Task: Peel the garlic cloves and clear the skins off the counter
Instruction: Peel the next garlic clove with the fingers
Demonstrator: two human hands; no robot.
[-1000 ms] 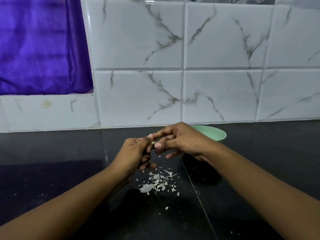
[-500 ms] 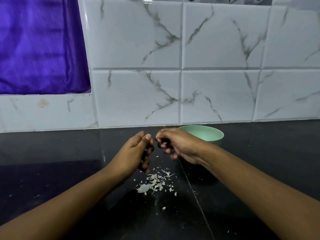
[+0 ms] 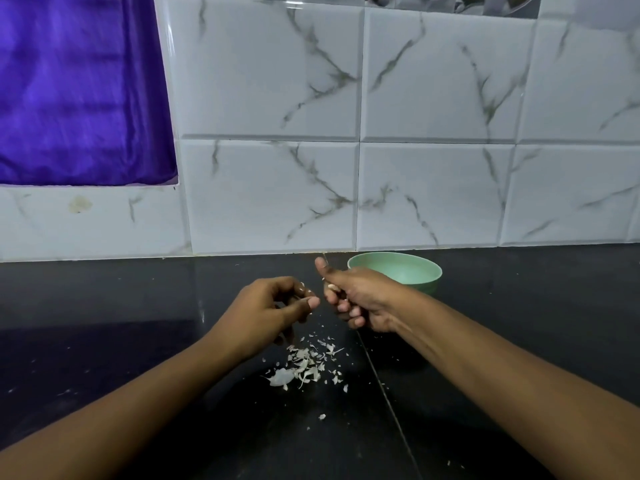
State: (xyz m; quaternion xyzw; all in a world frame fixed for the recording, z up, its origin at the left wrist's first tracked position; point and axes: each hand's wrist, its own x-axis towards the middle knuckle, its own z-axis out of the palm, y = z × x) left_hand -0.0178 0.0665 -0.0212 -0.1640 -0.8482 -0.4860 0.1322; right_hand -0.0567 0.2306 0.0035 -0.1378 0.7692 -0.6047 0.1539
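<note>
My right hand is curled shut around a pale garlic clove, with only the clove's tip showing between thumb and fingers. My left hand hovers a short gap to its left, thumb and forefinger pinched on a thin white scrap of skin. Below both hands a loose pile of white garlic skins lies on the black counter. A mint green bowl stands just behind my right hand; its contents are hidden.
A white marble-patterned tiled wall rises right behind the bowl. A purple cloth fills an opening at the upper left. Stray skin flakes dot the counter nearer to me. A seam runs through the counter.
My hands were joined on the clove a second ago and have pulled apart. The right hand has curled tighter round the clove, and the left holds a scrap of skin.
</note>
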